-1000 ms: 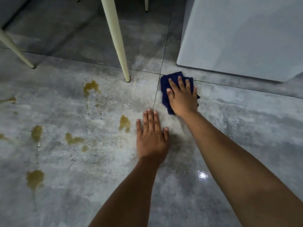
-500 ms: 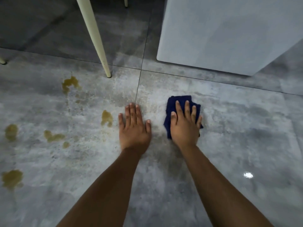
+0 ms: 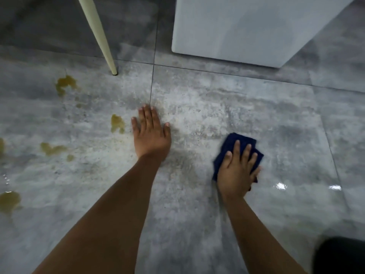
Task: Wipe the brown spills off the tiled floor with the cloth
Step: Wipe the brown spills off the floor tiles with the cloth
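A folded dark blue cloth (image 3: 233, 143) lies on the grey tiled floor (image 3: 197, 107), pressed flat under my right hand (image 3: 238, 173). My left hand (image 3: 151, 135) rests flat on the tile with fingers together, holding nothing. Brown spills sit to its left: one (image 3: 117, 123) right beside the fingers, one (image 3: 65, 84) further back near the chair leg, one (image 3: 52, 148) to the left and one (image 3: 8, 199) at the left edge. The cloth is well to the right of all the spills.
A cream chair leg (image 3: 102, 40) stands on the floor at the back left. A white cabinet or appliance (image 3: 246, 28) stands at the back right. A dark object (image 3: 341, 256) fills the bottom right corner. The tile near the cloth shines wet.
My right hand has slid the cloth from near the cabinet's base towards me and to the right. My left hand has stayed planted next to the tile joint.
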The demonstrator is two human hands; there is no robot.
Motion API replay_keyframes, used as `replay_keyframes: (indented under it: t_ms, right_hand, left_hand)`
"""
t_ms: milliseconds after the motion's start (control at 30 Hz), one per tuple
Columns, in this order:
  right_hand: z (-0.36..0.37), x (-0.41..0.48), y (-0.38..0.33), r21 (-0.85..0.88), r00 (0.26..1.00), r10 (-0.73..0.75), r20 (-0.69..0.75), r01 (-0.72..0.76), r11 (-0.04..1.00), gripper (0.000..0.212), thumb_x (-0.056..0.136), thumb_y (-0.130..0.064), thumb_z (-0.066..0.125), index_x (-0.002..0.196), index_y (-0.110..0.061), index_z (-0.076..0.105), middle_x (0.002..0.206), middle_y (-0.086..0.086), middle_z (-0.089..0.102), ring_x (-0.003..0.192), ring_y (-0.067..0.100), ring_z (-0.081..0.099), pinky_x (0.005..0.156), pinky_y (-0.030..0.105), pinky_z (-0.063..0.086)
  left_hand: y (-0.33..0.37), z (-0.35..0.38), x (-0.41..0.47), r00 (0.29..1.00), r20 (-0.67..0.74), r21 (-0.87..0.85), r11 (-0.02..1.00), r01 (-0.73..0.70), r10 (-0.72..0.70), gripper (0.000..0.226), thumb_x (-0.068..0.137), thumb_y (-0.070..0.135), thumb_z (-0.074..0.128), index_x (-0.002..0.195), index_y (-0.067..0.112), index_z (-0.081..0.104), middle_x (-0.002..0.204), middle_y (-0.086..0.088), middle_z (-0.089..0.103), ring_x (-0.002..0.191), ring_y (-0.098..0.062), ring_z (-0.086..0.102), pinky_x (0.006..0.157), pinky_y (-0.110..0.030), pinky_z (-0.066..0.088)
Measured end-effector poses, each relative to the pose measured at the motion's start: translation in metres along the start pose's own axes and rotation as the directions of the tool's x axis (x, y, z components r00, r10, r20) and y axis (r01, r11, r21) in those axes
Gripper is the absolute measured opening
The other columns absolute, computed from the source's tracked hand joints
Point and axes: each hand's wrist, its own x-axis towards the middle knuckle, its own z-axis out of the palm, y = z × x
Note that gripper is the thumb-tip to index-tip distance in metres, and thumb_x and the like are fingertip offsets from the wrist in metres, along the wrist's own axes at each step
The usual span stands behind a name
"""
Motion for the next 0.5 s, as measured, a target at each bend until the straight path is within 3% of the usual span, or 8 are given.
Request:
replay_keyframes:
  t_ms: [100, 233, 300, 400, 500]
  right_hand:
    - [-0.005, 0.022, -0.002, -0.032, 0.993, -0.108, 0.036, 0.11, 0.993, 0.051, 0.102, -0.043, 0.021, 0.151, -0.034, 0.017, 0.16, 0.001, 0.009, 0.147, 0.025, 0.003, 0.116, 0.047, -0.004]
    - [-0.016, 0.005, 0.052, -0.001, 0.993, 0.12, -0.018, -0.12, 0.993, 0.051, 0.102, -0.042, 0.018, 0.151, -0.033, 0.014, 0.16, 0.002, 0.009, 0.147, 0.026, 0.002, 0.117, 0.051, 0.0]
    - [-0.015, -0.026, 0.057, -0.02, 0.991, 0.131, -0.018, -0.132, 0.991, 0.051, 0.101, -0.041, 0.019, 0.151, -0.033, 0.014, 0.16, 0.003, 0.01, 0.147, 0.026, 0.003, 0.117, 0.052, 0.001]
    - [-0.007, -0.051, 0.033, -0.034, 0.999, 0.023, 0.047, -0.021, 0.999, 0.051, 0.101, -0.044, 0.014, 0.151, -0.034, 0.013, 0.16, 0.002, 0.01, 0.147, 0.026, 0.004, 0.117, 0.05, -0.001]
    - [-0.001, -0.037, 0.005, -0.045, 0.978, -0.204, 0.052, 0.206, 0.977, 0.053, 0.099, -0.046, 0.017, 0.149, -0.032, 0.024, 0.158, 0.002, 0.019, 0.146, 0.028, 0.012, 0.116, 0.049, 0.002]
  left_hand:
    - [0.0, -0.002, -0.002, 0.999, -0.026, -0.044, 0.998, -0.034, 0.033, 0.064, 0.1, 0.042, 0.016, 0.151, 0.006, 0.002, 0.16, -0.013, 0.0, 0.147, -0.023, -0.007, 0.118, -0.042, -0.009]
    - [0.001, -0.004, -0.009, 0.984, -0.059, -0.124, 0.977, -0.174, 0.168, 0.058, 0.102, 0.035, 0.021, 0.151, 0.004, 0.012, 0.159, -0.017, 0.009, 0.148, -0.024, 0.001, 0.119, -0.036, -0.008]
    - [-0.002, -0.002, -0.016, 0.96, -0.088, -0.109, 0.956, -0.274, 0.265, 0.057, 0.101, 0.03, 0.023, 0.149, 0.001, 0.018, 0.157, -0.019, 0.015, 0.147, -0.028, 0.006, 0.119, -0.034, -0.008]
    - [-0.003, 0.0, -0.037, 0.946, -0.091, -0.085, 0.945, -0.317, 0.31, 0.058, 0.098, 0.029, 0.025, 0.148, -0.001, 0.023, 0.155, -0.022, 0.02, 0.146, -0.03, 0.013, 0.118, -0.032, -0.009]
    - [-0.009, -0.002, -0.061, 0.97, -0.066, -0.072, 0.968, -0.24, 0.235, 0.064, 0.097, 0.037, 0.018, 0.149, 0.0, 0.015, 0.157, -0.02, 0.014, 0.147, -0.027, 0.006, 0.118, -0.035, -0.009]
